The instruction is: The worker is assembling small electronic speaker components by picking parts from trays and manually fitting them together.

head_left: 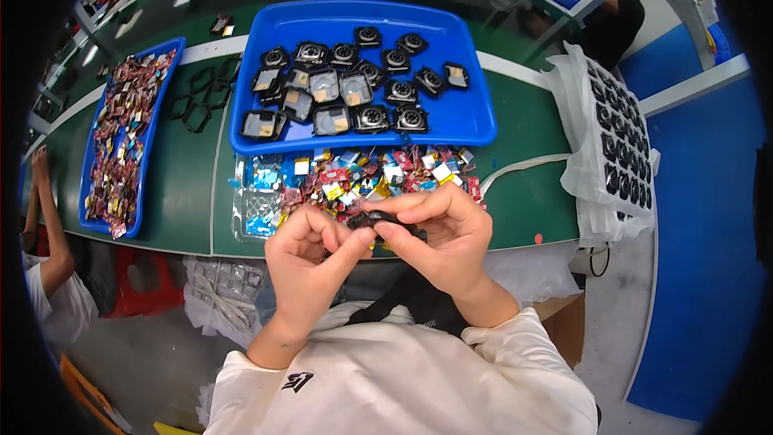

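Between my two hands is a small black watch case (377, 217), pinched at both ends just past the table's near edge. My left hand (304, 251) grips its left end with thumb and fingers. At the other end, my right hand (448, 235) closes thumb and forefinger on it. Fingers cover much of the case. Directly beyond lies a heap of small red, yellow and white electronic parts (403, 171), partly in a clear plastic tray (250, 224). A blue tray (362, 146) behind holds several black watch cases (372, 118), some showing round backs, others open insides.
Another blue tray (153, 138), full of small parts, stands at the left beside black empty frames (197, 118). At the right, rows of black watch pieces fill a white-wrapped tray (649, 169). A co-worker's arm (52, 229) rests at the left; a red stool (145, 283) stands below.
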A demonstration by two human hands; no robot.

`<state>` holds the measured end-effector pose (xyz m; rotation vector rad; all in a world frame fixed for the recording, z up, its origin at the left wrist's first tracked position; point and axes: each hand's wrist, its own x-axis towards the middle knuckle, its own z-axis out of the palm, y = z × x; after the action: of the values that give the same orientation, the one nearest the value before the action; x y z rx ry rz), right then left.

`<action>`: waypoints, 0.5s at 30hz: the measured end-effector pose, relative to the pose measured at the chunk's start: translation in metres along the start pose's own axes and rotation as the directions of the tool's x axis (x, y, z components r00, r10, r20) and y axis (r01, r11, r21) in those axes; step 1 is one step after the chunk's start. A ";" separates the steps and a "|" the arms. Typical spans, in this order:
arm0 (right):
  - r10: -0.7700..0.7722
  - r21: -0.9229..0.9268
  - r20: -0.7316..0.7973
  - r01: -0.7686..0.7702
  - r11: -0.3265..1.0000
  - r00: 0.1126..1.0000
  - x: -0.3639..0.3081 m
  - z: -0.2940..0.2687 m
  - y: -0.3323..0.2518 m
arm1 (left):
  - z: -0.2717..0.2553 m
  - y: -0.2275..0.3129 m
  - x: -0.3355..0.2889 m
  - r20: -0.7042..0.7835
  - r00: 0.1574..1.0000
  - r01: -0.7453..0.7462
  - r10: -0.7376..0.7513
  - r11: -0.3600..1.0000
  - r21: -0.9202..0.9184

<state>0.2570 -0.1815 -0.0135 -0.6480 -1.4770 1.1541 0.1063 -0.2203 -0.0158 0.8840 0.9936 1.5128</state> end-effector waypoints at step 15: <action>-0.186 -0.659 -0.650 -0.425 0.621 0.737 0.207 -0.260 0.093 | -0.032 0.005 -0.004 -0.052 0.964 -0.239 0.259 0.938 0.250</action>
<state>0.4336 0.1147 -0.0304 -1.6274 -1.2227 0.1851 0.0757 -0.2288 -0.0234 1.1625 1.1808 1.6757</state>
